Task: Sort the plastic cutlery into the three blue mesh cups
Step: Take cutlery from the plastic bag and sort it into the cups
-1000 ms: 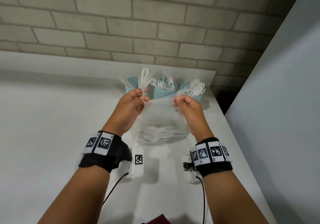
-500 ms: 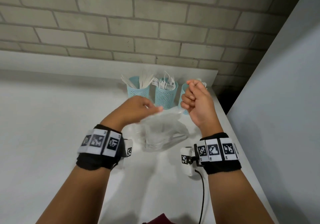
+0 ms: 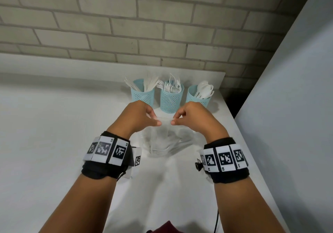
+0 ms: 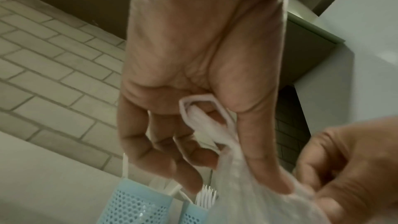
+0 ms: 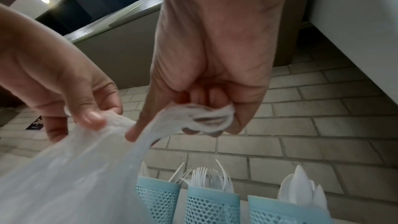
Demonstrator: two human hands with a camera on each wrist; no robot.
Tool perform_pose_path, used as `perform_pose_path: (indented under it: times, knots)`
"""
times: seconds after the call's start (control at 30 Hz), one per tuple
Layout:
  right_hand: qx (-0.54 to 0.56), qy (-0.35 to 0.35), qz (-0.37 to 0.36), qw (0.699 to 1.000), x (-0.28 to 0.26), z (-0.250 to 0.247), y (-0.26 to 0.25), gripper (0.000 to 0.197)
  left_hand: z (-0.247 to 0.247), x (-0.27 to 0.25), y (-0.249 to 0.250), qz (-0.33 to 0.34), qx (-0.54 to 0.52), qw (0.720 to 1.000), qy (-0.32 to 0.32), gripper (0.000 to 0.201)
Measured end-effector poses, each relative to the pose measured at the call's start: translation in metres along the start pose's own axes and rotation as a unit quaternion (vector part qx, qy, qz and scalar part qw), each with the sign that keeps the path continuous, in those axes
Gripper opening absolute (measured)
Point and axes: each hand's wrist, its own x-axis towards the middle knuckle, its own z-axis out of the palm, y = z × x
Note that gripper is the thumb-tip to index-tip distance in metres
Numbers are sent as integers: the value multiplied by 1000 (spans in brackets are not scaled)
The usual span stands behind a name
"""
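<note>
Three blue mesh cups stand in a row at the back of the white counter: the left cup (image 3: 143, 94) holds knives, the middle cup (image 3: 171, 98) holds forks, the right cup (image 3: 197, 96) holds spoons. In front of them a clear plastic bag (image 3: 163, 141) with white cutlery at its bottom rests on the counter. My left hand (image 3: 144, 117) pinches the bag's top edge on the left, with a bag handle (image 4: 202, 118) looped in its fingers. My right hand (image 3: 187, 115) pinches the top edge on the right, its fingers curled round the other handle (image 5: 206, 117).
The white counter (image 3: 54, 133) runs left from the cups. A brick wall (image 3: 126, 25) rises behind them. A grey panel (image 3: 288, 106) stands along the counter's right edge. A dark red item (image 3: 165, 228) shows at the bottom. A black cable (image 3: 216, 222) hangs from the right wrist.
My right hand, raised as a fist near the spoon cup half a second ago, has come down to the bag's top edge. Both hands now hold the bag close together.
</note>
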Motion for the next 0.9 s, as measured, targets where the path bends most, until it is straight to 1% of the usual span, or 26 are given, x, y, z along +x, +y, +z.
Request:
perform_pose_path:
  times: [0.03, 0.1, 0.17, 0.23, 0.33, 0.47, 0.5, 0.57, 0.63, 0.7, 0.77, 0.8, 0.83, 0.87, 0.9]
  knots:
    - [27, 0, -2, 1000, 0, -1, 0, 9, 1, 0, -1, 2, -9, 1000, -1, 22]
    - [114, 8, -8, 993, 2, -1, 1, 17, 3, 0, -3, 1, -58, 998, -8, 30]
    - [209, 33, 0, 977, 3, 0, 2, 26, 7, 1, -2, -4, -133, 991, -17, 36]
    - [288, 60, 16, 956, 6, 5, 5, 32, 11, 2, -2, -8, -175, 985, -4, 40]
    - [329, 87, 31, 940, 8, 10, 11, 35, 16, 4, -6, -10, -178, 984, 26, 39]
    - [351, 98, 24, 931, 10, 11, 12, 30, 22, 4, -4, -7, -197, 980, 37, 33]
    - [352, 92, 17, 931, 10, 11, 11, 27, 24, 4, -2, -7, -194, 980, 43, 34]
    - [356, 84, -1, 931, 10, 13, 8, 22, 27, 3, 0, -9, -147, 988, 44, 34]
    - [360, 97, -5, 928, 9, 12, 8, 19, 28, 3, -2, -20, -87, 996, 33, 25]
    - [343, 121, 6, 931, 8, 12, 12, 19, 28, 2, -6, -50, -58, 996, 33, 18]
    - [278, 126, 16, 952, 8, 11, 16, 18, 24, 2, -10, -83, -52, 993, 65, 16]
    - [225, 106, 21, 968, 7, 10, 18, 16, 22, 2, -12, -94, -46, 991, 80, 16]
    - [161, 72, 27, 984, 6, 9, 18, 12, 19, 3, -13, -104, -40, 990, 84, 16]
    - [98, 36, 34, 994, 4, 9, 19, 9, 16, 4, -15, -114, -44, 990, 71, 17]
    - [52, 17, 43, 998, 2, 10, 20, 8, 13, 4, -17, -131, -74, 987, 49, 16]
